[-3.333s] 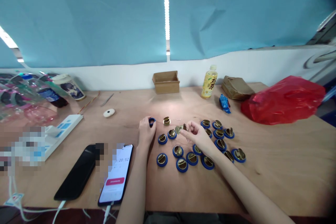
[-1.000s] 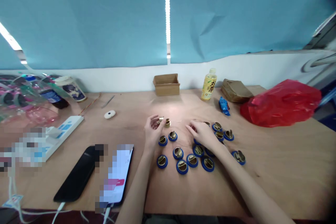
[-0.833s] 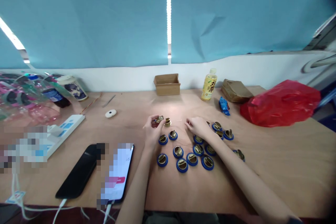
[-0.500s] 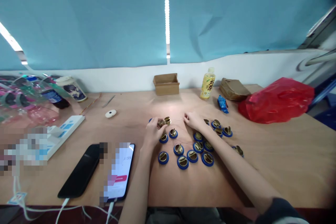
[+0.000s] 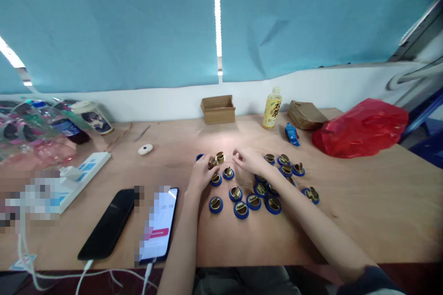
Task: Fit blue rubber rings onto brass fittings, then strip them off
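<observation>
The scene is bright enough, with a cool tone from the blue sheet. The strongest light is a vertical white strip, almost burnt out; a second, slanted strip shines at the left. Before the box, the tabletop carries a pale glow. A soft shadow lies under the right arm. The discs and the red bag give small shiny reflections. The upper right corner falls into black, the bottles look smeared, and square blocks hide some left parts. Fingertip details seem rather soft.
</observation>
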A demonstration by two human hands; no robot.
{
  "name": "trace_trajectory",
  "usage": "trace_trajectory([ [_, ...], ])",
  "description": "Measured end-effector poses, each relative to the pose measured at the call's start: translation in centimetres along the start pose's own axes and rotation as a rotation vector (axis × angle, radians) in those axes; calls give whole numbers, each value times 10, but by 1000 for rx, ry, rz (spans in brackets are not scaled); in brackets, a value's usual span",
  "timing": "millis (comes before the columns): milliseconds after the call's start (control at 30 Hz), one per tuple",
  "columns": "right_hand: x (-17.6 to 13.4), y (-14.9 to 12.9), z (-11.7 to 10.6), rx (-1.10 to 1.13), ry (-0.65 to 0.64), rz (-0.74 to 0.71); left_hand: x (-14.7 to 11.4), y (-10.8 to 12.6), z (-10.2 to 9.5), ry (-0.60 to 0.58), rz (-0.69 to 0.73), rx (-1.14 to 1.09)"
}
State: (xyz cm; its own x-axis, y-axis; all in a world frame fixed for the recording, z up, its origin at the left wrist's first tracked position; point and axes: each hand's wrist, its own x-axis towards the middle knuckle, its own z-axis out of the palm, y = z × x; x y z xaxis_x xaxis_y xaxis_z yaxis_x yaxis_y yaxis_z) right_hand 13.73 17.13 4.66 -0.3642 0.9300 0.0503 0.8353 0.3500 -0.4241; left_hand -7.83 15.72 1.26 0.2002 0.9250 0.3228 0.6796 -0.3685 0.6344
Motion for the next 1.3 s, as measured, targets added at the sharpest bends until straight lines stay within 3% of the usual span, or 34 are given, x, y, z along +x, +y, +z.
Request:
trace_trajectory([
  [100, -7, -13, 6, 68, -64, -179, 0, 0, 0, 5, 0, -22],
  [233, -8, -18, 14, 111, -29, -312, 0, 2, 2, 6, -11, -69],
  [433, -24, -6, 10, 160, 81, -282, 0, 7, 10, -5, -58, -200],
  [567, -39, 1, 5, 304, 194, -246, 1, 8, 16, 17, -108, -313],
  [800, -47, -2, 6, 515, 226, -130, 0, 9, 16, 179, -191, -291],
  [933, -47, -5, 5, 678, 194, -81, -2, 23, 6, 293, -135, -132],
  [1000, -46, -5, 4, 770, 213, -65, -3, 32, 4, 251, -90, -135],
  [1133, -43, -4, 4, 933, 283, -46, -7, 50, 8, 52, 7, -290],
  [1300, -41, -3, 9, 1056, 295, -51, -11, 65, 23, -38, 26, -573],
])
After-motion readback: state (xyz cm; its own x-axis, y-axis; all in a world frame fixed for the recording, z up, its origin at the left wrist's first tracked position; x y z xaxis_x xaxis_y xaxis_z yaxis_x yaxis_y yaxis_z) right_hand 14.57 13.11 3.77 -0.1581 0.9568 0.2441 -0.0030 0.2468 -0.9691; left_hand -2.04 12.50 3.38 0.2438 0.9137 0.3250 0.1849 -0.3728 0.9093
